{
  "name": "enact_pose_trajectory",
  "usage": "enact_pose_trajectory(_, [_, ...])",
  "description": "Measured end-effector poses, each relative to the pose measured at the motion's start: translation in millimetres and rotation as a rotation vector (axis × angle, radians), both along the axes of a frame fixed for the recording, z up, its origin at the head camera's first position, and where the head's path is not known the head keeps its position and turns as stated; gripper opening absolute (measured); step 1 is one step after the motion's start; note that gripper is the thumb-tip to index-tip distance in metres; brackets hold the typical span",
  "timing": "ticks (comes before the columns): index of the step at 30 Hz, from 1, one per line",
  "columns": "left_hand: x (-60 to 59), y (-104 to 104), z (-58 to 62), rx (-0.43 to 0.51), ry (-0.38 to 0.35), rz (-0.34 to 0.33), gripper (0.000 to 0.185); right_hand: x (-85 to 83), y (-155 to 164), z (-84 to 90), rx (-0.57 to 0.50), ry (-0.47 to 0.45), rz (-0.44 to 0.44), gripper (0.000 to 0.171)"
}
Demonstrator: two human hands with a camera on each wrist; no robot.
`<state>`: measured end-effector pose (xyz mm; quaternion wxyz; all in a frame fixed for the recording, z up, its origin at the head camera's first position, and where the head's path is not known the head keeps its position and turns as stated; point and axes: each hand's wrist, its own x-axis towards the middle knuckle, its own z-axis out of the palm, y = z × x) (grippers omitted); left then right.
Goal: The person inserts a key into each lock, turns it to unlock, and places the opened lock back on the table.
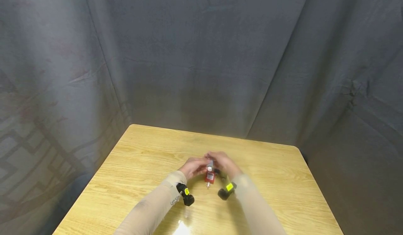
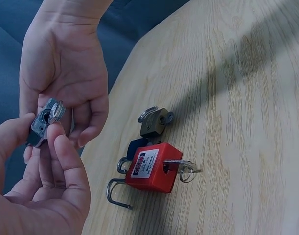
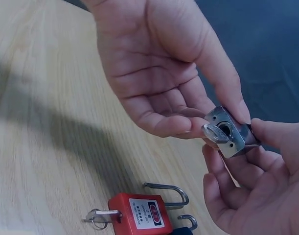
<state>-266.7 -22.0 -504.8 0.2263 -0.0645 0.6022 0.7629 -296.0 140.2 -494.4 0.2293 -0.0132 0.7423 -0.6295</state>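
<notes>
Setting: a pale wooden desk (image 1: 261, 179) stands before a grey cloth backdrop (image 1: 201, 60).
Silver lock: the small silver metal padlock (image 3: 231, 132) is held in the air between both hands, above the near part of the desk, keyhole face toward the wrist cameras.
Right hand: the right hand (image 3: 247, 196) grips the lock body, thumb on one side and fingers curled behind it.
Left hand: the left hand (image 2: 41, 191) pinches the small silver key (image 2: 56, 111) between thumb and forefinger, its tip at the keyhole.
Doing it well: the key likely wants to be lined up straight with the slot and slid fully home before any turn; the right hand should hold the body firm, fingers clear of the shackle.
Nearby: a red plastic padlock (image 2: 151, 168) with a key in its side lies on the desk, a small brass padlock (image 2: 155, 121) just beyond it.
</notes>
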Motion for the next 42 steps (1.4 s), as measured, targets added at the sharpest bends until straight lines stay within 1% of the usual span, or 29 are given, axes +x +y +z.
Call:
enact_pose_trajectory(5, [0.4, -0.9, 0.1, -0.015, 0.009, -0.007, 0.039, 1.2, -2.4, -0.4, 0.051, 0.003, -0.068, 0.033])
enact_pose_trajectory(9, [0.0, -0.6, -0.5, -0.023, 0.005, -0.010, 0.038, 1.9, -5.5, 1.0, 0.075, 0.027, -0.103, 0.028])
enact_pose_trajectory(13, [-0.6, 0.0, -1.9, -0.019, -0.001, -0.012, 0.040, 2.6, -7.9, 3.5, 0.108, 0.068, -0.117, 0.026])
enact_pose_trajectory(17, [-1.1, 0.1, -2.5, -0.013, -0.001, -0.012, 0.043, 2.7, -8.2, 4.3, 0.110, 0.093, -0.109, 0.027])
enact_pose_trajectory(21, [-0.8, -0.1, -2.1, -0.003, 0.001, -0.008, 0.041, 2.7, -6.1, 3.4, 0.055, 0.097, -0.063, 0.033])
enact_pose_trajectory(25, [0.3, -0.5, -0.4, 0.008, 0.009, -0.007, 0.037, 2.2, -3.7, 1.5, -0.025, 0.085, -0.011, 0.038])
enact_pose_trajectory(28, [1.1, -1.1, 1.6, 0.003, 0.007, -0.007, 0.036, 1.2, -2.7, -0.5, -0.086, 0.075, 0.005, 0.040])
enact_pose_trajectory(34, [0.5, -1.0, 2.7, -0.034, 0.009, -0.009, 0.036, -1.9, -0.9, -6.2, -0.163, 0.065, 0.001, 0.038])
enact_pose_trajectory(36, [0.1, -0.7, 1.5, -0.041, 0.008, -0.013, 0.036, -2.8, -0.6, -7.3, -0.173, 0.059, 0.000, 0.041])
enact_pose_trajectory(39, [0.3, -0.6, -0.1, -0.047, 0.013, -0.018, 0.036, -3.1, -0.8, -7.3, -0.182, 0.043, -0.012, 0.050])
enact_pose_trajectory(42, [0.8, -0.8, 0.2, -0.051, 0.022, -0.022, 0.037, -3.8, -1.5, -6.9, -0.193, 0.033, -0.025, 0.052])
